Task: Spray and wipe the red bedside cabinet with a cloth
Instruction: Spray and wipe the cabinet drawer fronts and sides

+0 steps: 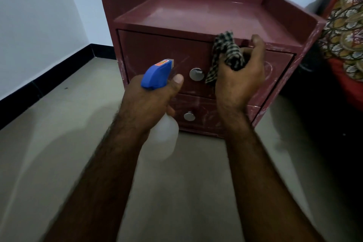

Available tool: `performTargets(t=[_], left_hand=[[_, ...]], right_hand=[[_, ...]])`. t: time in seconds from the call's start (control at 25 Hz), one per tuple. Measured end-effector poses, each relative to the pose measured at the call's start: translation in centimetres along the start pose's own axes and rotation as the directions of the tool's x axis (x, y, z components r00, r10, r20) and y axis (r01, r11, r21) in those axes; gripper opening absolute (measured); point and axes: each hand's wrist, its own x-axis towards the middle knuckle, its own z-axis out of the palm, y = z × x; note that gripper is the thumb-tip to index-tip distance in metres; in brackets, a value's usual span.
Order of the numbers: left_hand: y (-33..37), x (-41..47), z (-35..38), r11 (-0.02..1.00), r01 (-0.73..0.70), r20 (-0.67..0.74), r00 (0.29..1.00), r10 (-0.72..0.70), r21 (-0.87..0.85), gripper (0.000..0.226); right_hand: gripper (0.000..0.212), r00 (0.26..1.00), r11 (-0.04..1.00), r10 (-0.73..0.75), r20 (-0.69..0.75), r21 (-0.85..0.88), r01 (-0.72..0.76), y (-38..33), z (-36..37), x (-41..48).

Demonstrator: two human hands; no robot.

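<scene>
Left hand (155, 100) grips the spray bottle (167, 135), hiding its trigger; right hand (239, 76) clutches the cloth (225, 53), covering part of the cabinet (157, 53) drawer

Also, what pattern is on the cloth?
A dark-and-white check on the cloth, clearest in the head view.

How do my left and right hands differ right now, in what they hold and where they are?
The left hand grips the spray bottle, thumb up beside its blue head; the right hand bunches the checked cloth. The left hand sits lower; the right hand is higher, at the top drawer's upper edge. Both face the red cabinet.
</scene>
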Motion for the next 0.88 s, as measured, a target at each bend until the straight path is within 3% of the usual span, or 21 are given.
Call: performTargets(t=[0.08, 0.2, 0.28, 0.36, 0.44, 0.52, 0.64, 0.72, 0.88], left_hand=[[0.0, 0.1, -0.3, 1.0, -0.012, 0.0, 1.0, 0.012, 0.003, 0.015], [0.0, 0.2, -0.5, 1.0, -0.02, -0.018, 1.0, 0.02, 0.007, 0.016], [-0.1, 0.2, -0.5, 1.0, -0.019, -0.019, 1.0, 0.019, 0.008, 0.016], [-0.1, 0.2, -0.4, 1.0, -0.016, -0.016, 1.0, 0.016, 0.02, 0.017], [-0.1, 0.2, -0.5, 0.999, -0.01, -0.016, 1.0, 0.011, 0.033, 0.017], [-0.1, 0.1, -0.5, 1.0, -0.009, -0.007, 1.0, 0.009, 0.024, 0.017], [-0.1, 0.0, -0.2, 1.0, -0.013, -0.01, 1.0, 0.014, 0.015, 0.016], [0.1, -0.1, 0.1, 1.0, -0.013, -0.004, 1.0, 0.013, 0.018, 0.016], [0.2, -0.2, 0.4, 1.0, 0.001, -0.007, 1.0, -0.001, 0.014, 0.016]], right_hand=[[0.067, 0.999, 0.999, 0.034, 0.012, 0.012, -0.034, -0.6, 0.4, -0.5], [0.066, 0.971, 0.993, -0.116, 0.208, -0.015, 0.121, -2.1, 1.9, -1.5], [0.064, 0.951, 0.98, -0.18, 0.253, -0.036, 0.196, -2.3, 2.1, -1.4], [0.062, 0.982, 0.991, -0.121, 0.146, -0.039, 0.128, -1.6, 1.4, -0.8], [0.063, 0.999, 0.999, 0.044, -0.016, -0.003, -0.045, -1.0, 0.5, -0.4], [0.064, 0.99, 0.99, 0.136, -0.043, 0.037, -0.135, -1.1, 0.6, -0.7], [0.062, 0.997, 1.0, -0.002, 0.077, 0.017, 0.001, -1.7, 1.7, -1.4], [0.062, 0.994, 0.997, -0.072, 0.077, -0.011, 0.073, -1.8, 2.1, -1.4], [0.064, 0.995, 0.998, -0.054, 0.084, -0.036, 0.057, -1.4, 1.4, -0.9]])
